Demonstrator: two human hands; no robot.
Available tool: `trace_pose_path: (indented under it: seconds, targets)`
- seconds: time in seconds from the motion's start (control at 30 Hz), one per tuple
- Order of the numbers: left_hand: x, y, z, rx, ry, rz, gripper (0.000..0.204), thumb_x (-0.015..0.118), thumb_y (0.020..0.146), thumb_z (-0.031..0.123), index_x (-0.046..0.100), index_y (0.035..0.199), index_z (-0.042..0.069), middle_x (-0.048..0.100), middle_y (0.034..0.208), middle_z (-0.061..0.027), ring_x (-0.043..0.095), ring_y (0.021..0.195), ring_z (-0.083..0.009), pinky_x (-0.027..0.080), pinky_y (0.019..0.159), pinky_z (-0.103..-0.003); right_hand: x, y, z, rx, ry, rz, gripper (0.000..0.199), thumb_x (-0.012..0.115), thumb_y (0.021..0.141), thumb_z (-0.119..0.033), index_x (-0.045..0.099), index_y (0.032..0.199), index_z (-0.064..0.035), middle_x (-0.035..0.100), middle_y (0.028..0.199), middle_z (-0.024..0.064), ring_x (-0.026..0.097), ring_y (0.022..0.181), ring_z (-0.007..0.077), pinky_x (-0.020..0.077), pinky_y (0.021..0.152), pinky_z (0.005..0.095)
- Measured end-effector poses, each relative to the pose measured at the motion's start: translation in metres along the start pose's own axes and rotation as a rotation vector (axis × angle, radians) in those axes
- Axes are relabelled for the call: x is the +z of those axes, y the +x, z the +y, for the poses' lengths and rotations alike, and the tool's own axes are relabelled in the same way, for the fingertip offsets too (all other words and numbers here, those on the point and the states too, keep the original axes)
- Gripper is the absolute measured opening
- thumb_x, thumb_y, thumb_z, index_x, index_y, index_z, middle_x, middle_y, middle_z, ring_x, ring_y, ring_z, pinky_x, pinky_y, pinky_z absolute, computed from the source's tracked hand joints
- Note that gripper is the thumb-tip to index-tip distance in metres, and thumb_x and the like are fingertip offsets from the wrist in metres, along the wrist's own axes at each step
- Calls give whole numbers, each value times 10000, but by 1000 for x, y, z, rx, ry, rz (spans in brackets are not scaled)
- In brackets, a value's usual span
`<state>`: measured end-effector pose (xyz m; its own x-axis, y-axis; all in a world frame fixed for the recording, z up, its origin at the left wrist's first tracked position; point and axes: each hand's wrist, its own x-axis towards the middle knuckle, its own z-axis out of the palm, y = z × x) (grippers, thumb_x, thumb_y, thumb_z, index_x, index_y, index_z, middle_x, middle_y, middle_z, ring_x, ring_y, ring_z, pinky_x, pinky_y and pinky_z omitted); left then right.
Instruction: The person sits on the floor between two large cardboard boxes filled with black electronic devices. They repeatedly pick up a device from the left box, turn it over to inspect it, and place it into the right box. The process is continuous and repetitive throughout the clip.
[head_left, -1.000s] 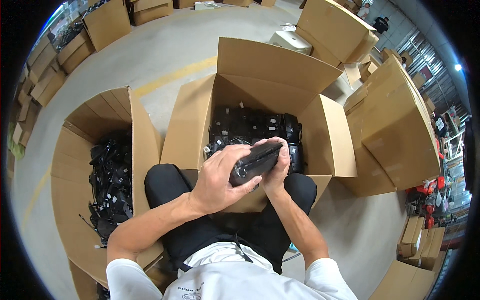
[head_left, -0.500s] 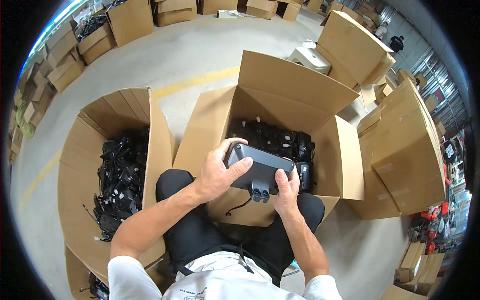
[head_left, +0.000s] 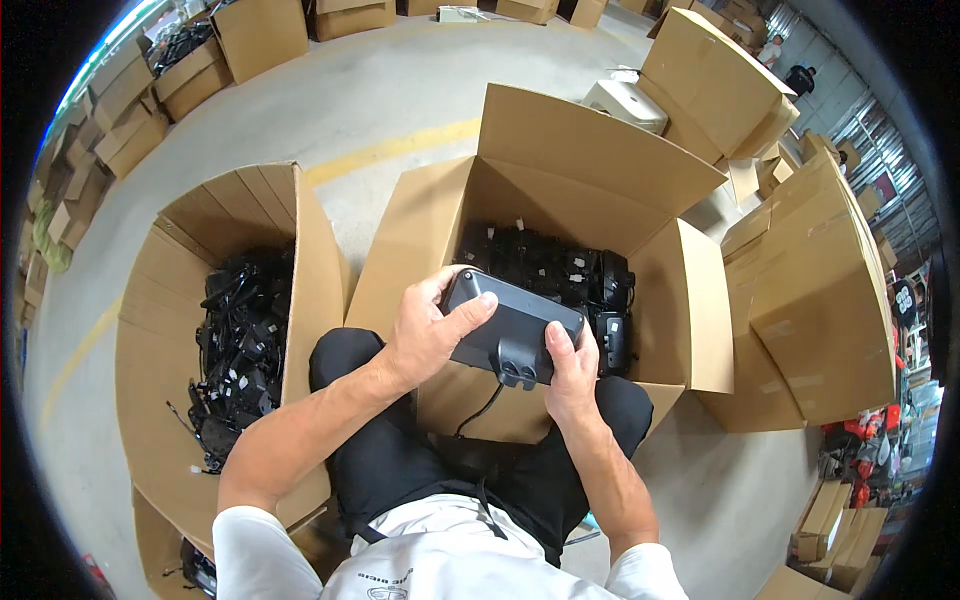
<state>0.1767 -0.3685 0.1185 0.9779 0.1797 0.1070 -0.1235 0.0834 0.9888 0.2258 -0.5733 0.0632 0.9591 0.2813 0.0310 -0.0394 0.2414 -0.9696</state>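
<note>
— Gripped how, the black housing [head_left: 520, 320]?
— Pinched by the left end in the left hand [head_left: 420, 340], by the right end in the right hand [head_left: 575, 378].
— Where?
— Above the near edge of the open carton [head_left: 600, 145], close to black parts [head_left: 545, 262] inside.

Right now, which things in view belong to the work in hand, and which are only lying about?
Seem to belong:
black device with cable, in left grip and right grip
open front box and its black parts
left box, holding tangled parts

Seem only lying about:
big box at right
pale container behind front box
red items, far right
</note>
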Motion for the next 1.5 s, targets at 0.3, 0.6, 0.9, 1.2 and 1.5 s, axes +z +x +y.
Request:
trace_pose_path:
  seconds: [0.3,0.6,0.9,1.2,1.5]
  targets:
    - [4,2,-4,-103,-148,-24,554,795,915,310,580,1287,-38,672,1122,-75,635,992,-115,525,901,-277,1,-2,6,-38,21,78,552,742,943,-412,551,1272,-12,620,1195,73,575,1088,148,471,979,323]
    - [10,-8,0,-60,-144,58,651,860,854,191,539,1361,-61,676,1196,-117,657,1073,-144,548,949,-297,-11,4,5,123,172,-57,659,833,868,-436,555,1279,-3,640,1184,68,604,1083,151,495,967,319]
    - [2,-9,13,-2,-38,20,621,843,871,193,557,1360,-61,690,1178,-108,662,1044,-136,551,931,-294,-12,1,-7,181,104,-219,753,907,791,-413,576,1300,33,664,1158,74,623,1056,148,503,940,302]
    - [-5,6,-13,-206,-575,-17,535,755,944,223,516,1365,-7,637,1256,-82,627,1157,-192,534,992,-366,1,-4,-15,-37,73,-36,759,921,773,-247,507,1354,13,625,1179,88,623,1059,163,525,936,305]
    - [2,5,-26,-307,-549,-37,646,760,940,364,481,1417,28,612,1312,-97,619,1169,-200,514,1012,-386,-3,-14,-18,-47,112,3,642,897,783,-119,534,1295,18,636,1159,114,642,1042,184,546,928,324]
